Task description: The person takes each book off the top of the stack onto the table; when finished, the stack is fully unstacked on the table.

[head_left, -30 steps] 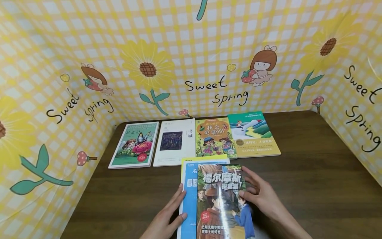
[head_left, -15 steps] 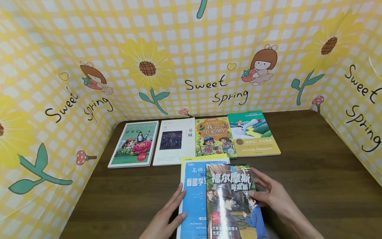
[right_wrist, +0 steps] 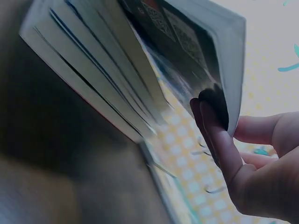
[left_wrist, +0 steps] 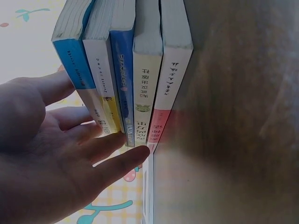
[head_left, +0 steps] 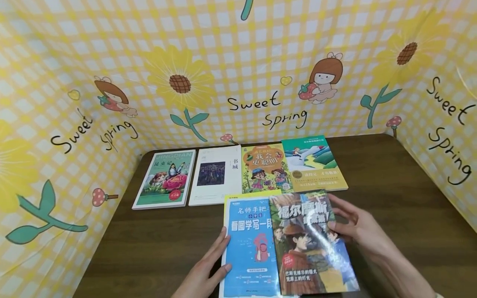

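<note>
My right hand [head_left: 359,227] pinches the right edge of a glossy paperback book [head_left: 307,248] with an illustrated detective cover. In the right wrist view that book [right_wrist: 187,56] is tilted, raised off the stack, with the thumb and fingers on opposite covers. Left of it lies a blue-covered book [head_left: 247,244], top of a stack, partly overlapped by the paperback in the head view. My left hand [head_left: 206,265] rests along the stack's left side. The left wrist view shows its fingers extended against the spines of several stacked books [left_wrist: 124,79].
Across the back of the brown table [head_left: 149,244] lies a row of books: a green one with a butterfly [head_left: 165,180], a white one [head_left: 214,190], a yellow one [head_left: 262,169] and a green-and-yellow one [head_left: 314,163]. A yellow checked cloth [head_left: 231,62] walls the table.
My right hand has moved the detective paperback rightward and slightly away from me, uncovering more of the blue book. The left hand has stayed at the stack's side. The head view has shifted slightly.
</note>
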Available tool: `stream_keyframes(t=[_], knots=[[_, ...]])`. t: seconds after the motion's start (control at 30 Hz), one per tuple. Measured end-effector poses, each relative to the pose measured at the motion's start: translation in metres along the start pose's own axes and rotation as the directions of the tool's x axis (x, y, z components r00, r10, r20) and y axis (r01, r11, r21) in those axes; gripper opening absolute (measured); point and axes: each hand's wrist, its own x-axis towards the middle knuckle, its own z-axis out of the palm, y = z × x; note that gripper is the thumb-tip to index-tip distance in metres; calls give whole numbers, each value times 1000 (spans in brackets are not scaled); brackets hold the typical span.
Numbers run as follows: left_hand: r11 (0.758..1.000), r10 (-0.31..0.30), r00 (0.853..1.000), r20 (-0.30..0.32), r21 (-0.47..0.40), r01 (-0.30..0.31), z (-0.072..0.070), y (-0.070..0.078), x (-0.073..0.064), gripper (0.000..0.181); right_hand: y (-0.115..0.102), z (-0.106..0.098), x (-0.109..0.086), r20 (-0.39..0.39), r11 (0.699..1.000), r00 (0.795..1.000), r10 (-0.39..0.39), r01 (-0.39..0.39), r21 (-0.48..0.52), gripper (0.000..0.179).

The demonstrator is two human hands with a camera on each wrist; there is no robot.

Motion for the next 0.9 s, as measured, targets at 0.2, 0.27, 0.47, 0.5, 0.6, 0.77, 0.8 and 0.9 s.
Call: stream_keyframes(t=[0.2, 0.27, 0.47, 0.5, 0.6, 0.77, 0.8, 0.9], knots=[[1000, -6, 1000, 1, -18, 6, 2, -1, -1, 69, -18, -36, 6, -43, 989, 997, -61, 55, -137, 78], [999, -14, 1000, 8, -32, 14, 3, -1, -1, 69, -23, -49, 9, -61, 983, 996, -63, 52, -177, 78], [998, -20, 1000, 12, -54, 21, 5, 0, 0, 68, -41, -85, 22, -120, 945, 990, -79, 36, -326, 75], [998, -20, 1000, 12, -55, 21, 5, 0, 0, 68, -44, -92, 25, -126, 940, 989, -80, 33, -341, 74], [998, -18, 1000, 8, -55, 18, 5, 0, 1, 69, -50, -112, 35, -126, 923, 989, -80, 26, -384, 73], [999, -21, 1000, 14, -47, 21, 5, 0, 1, 69, -59, -149, 47, -131, 887, 991, -33, -31, -462, 75], [999, -17, 1000, 13, -40, 17, 5, 0, 0, 69, -60, -155, 49, -138, 873, 990, -32, -40, -485, 74], [999, -5, 1000, 14, -37, 6, 3, -1, 1, 68, -66, -170, 56, -175, 823, 983, -54, -55, -565, 72]])
